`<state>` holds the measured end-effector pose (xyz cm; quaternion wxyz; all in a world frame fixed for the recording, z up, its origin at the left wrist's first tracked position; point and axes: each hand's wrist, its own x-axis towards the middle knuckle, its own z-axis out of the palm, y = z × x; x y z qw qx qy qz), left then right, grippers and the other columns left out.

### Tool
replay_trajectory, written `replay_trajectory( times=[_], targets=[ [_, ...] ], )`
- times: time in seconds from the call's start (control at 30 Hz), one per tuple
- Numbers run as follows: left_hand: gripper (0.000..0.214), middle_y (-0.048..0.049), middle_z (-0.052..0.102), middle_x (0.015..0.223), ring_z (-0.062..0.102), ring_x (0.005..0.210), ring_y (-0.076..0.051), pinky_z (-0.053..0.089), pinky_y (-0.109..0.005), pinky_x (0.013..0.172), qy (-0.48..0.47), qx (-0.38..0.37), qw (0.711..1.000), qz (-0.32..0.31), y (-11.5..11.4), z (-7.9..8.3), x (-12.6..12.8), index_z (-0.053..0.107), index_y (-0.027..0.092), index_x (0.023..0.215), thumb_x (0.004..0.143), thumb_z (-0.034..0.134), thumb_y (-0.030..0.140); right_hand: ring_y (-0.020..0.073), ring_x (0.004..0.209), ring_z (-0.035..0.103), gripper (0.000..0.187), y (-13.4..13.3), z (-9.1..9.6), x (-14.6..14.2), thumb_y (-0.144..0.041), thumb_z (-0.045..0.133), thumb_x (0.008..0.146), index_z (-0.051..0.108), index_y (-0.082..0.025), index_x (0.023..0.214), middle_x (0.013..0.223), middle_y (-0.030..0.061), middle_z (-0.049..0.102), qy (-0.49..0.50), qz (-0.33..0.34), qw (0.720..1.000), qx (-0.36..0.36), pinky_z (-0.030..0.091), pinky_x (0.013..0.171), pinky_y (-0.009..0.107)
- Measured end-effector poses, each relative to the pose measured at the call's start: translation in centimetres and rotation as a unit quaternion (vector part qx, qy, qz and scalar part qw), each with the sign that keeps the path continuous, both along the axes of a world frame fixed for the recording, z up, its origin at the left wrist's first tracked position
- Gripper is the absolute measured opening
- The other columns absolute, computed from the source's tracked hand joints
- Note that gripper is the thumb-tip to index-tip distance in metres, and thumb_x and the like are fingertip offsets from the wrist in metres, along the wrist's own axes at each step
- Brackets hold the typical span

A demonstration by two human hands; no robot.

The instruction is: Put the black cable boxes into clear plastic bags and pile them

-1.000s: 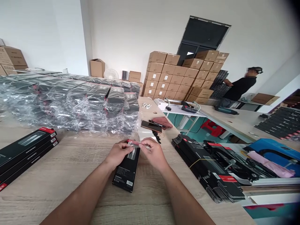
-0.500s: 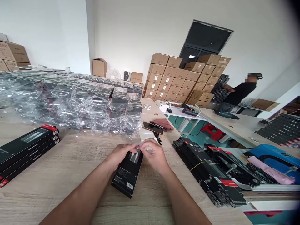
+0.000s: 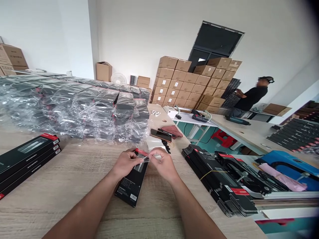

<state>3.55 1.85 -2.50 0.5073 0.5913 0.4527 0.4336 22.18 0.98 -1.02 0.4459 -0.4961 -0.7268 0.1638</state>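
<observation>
Pale wood-grain tabletop (image 3: 62,202), foreground: left hand (image 3: 126,162) and right hand (image 3: 163,162), fingers pressed together, pinching opposite ends of a clear plastic strip with red tab (image 3: 142,153), above a black rectangular carton (image 3: 129,186) lying on the table. Light, even pinching suits thin film. Hands stand further apart than earlier.

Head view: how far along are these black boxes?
Seemingly done: the large pile of black boxes in clear plastic behind. In hand: the left hand and right hand pinch a clear film with a red strip above a black box. Left: the bare stack of black boxes on the right.
</observation>
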Motion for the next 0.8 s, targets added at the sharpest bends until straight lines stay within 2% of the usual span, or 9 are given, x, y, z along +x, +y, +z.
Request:
replay_trajectory(
  times=[0.1,0.2,0.3,0.43,0.53,0.6,0.7,0.77,0.8],
  targets=[
    [0.024,-0.007,0.067,0.105,0.063,0.091,-0.022,0.045,-0.027,0.073,0.02,0.013,1.0,0.004,0.2,0.0,-0.1,0.065,0.015,0.061,0.062,0.074,0.037,0.0189,0.084,0.059,0.008,0.1,0.0,0.1,-0.026,0.058,0.078,0.062,-0.021,0.073,0.085,0.0029,0.064,0.029,-0.047,0.998,0.021,0.044,0.076,0.031],
    [0.021,-0.0058,0.069,0.098,0.064,0.087,-0.021,0.045,-0.028,0.073,0.047,0.002,0.999,0.012,0.2,0.0,-0.2,0.067,0.016,0.064,0.062,0.073,0.036,0.0198,0.086,0.057,0.006,-0.1,-0.1,-0.2,-0.023,0.056,0.076,0.061,-0.022,0.075,0.088,0.0034,0.063,0.021,-0.076,0.996,0.041,0.044,0.072,0.03],
    [0.019,-0.0057,0.069,0.101,0.065,0.086,-0.021,0.046,-0.028,0.072,0.068,0.0,0.997,0.021,0.0,0.2,-0.1,0.069,0.017,0.068,0.063,0.072,0.035,0.021,0.087,0.055,0.011,-0.4,-0.2,-0.7,-0.019,0.058,0.07,0.062,-0.022,0.08,0.089,0.0035,0.062,-0.048,-0.079,0.995,0.048,0.043,0.072,0.031],
    [0.012,-0.006,0.063,0.12,0.061,0.104,-0.023,0.044,-0.029,0.084,0.098,0.039,0.993,0.042,-0.2,0.3,0.1,0.071,0.019,0.067,0.064,0.072,0.03,0.0208,0.084,0.054,0.009,-0.5,-0.1,-0.7,-0.015,0.058,0.071,0.062,-0.022,0.074,0.081,0.0024,0.062,-0.12,-0.088,0.987,0.061,0.042,0.076,0.032],
    [0.013,-0.0052,0.069,0.101,0.064,0.09,-0.022,0.045,-0.029,0.078,0.129,0.027,0.99,0.045,-0.1,0.3,0.2,0.072,0.019,0.067,0.065,0.069,0.032,0.02,0.081,0.055,0.007,-0.5,0.0,-0.7,-0.018,0.055,0.075,0.062,-0.021,0.077,0.082,0.0036,0.062,-0.076,-0.128,0.985,0.086,0.043,0.073,0.031],
    [0.016,-0.0039,0.07,0.09,0.064,0.076,-0.02,0.045,-0.029,0.07,0.14,0.024,0.989,0.039,-0.1,0.2,0.3,0.071,0.019,0.066,0.067,0.067,0.034,0.0197,0.081,0.055,0.007,-0.4,-0.1,-0.8,-0.02,0.057,0.075,0.062,-0.021,0.08,0.084,0.0042,0.062,-0.07,-0.119,0.987,0.084,0.044,0.071,0.03],
    [0.019,-0.0044,0.068,0.09,0.062,0.075,-0.018,0.044,-0.028,0.067,0.109,0.037,0.993,0.022,-0.1,0.3,0.1,0.071,0.018,0.069,0.071,0.064,0.035,0.0179,0.074,0.056,0.007,0.0,-0.2,-0.3,-0.02,0.057,0.075,0.063,-0.021,0.076,0.079,0.0035,0.061,-0.063,-0.083,0.993,0.058,0.044,0.065,0.028],
    [0.02,-0.005,0.068,0.096,0.063,0.082,-0.019,0.045,-0.027,0.071,0.044,0.01,0.999,-0.018,-0.2,0.7,-0.4,0.072,0.018,0.086,0.073,0.063,0.032,0.017,0.069,0.056,0.011,0.5,-0.1,1.0,-0.022,0.054,0.079,0.064,-0.02,0.074,0.076,0.0036,0.062,-0.02,-0.108,0.992,0.058,0.044,0.063,0.028],
    [0.03,-0.0052,0.068,0.102,0.063,0.086,-0.019,0.046,-0.027,0.073,0.0,-0.019,0.999,-0.044,-0.3,0.9,-0.8,0.07,0.02,0.1,0.073,0.064,0.029,0.0171,0.069,0.057,0.014,0.8,0.0,1.7,-0.025,0.053,0.08,0.065,-0.02,0.075,0.076,0.0041,0.063,0.002,-0.133,0.989,0.068,0.045,0.063,0.029]
  ],
)
